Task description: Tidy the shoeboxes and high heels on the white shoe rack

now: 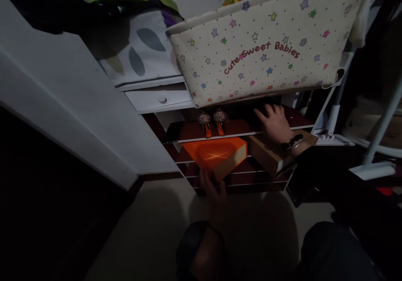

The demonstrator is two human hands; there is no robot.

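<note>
Left hand (213, 189) grips the near lower edge of the orange box (216, 155), fingers curled under it; box sits half out of the shoe rack (238, 186), long axis running left to right, just above and ahead of that hand. Right hand (274, 122) is spread flat on the dark red shelf (298, 119), fingers apart, holding nothing, well right of the box. A brown box (266, 153) lies beneath the right wrist. A pair of glittery heels (212, 122) stands on the shelf behind the orange box. A star-printed fabric basket (266, 42) hangs overhead; white drawer (160, 99) at left.
</note>
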